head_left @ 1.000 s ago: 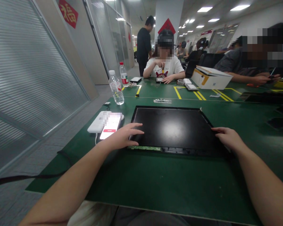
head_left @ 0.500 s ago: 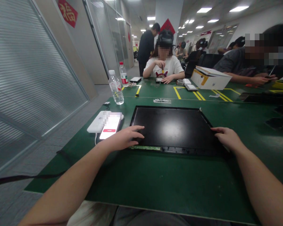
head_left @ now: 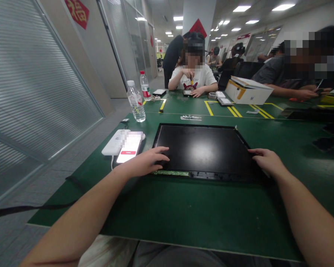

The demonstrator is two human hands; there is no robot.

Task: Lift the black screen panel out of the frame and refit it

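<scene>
A black LCD screen panel (head_left: 211, 146) lies flat on the green table in front of me, its surface reflecting a pale glare. Along its near edge, toward the left, runs a narrow green circuit board (head_left: 171, 173). My left hand (head_left: 147, 161) rests over the panel's near left corner with its fingers spread. At the opposite side, my right hand (head_left: 268, 162) is closed on the panel's right edge, thumb on top and the other fingers hidden beneath or behind it.
Left of the panel are a lit phone (head_left: 130, 147), a white device (head_left: 114, 142) with a cable and a water bottle (head_left: 136, 102). Beyond sit a second bottle (head_left: 145, 87), a white box (head_left: 249, 91) and plastic scraps (head_left: 190, 118). A co-worker (head_left: 193, 76) works opposite.
Both hands and the panel keep their places. The view has shifted very slightly. In the background, a standing person has bent forward behind the co-worker opposite.
</scene>
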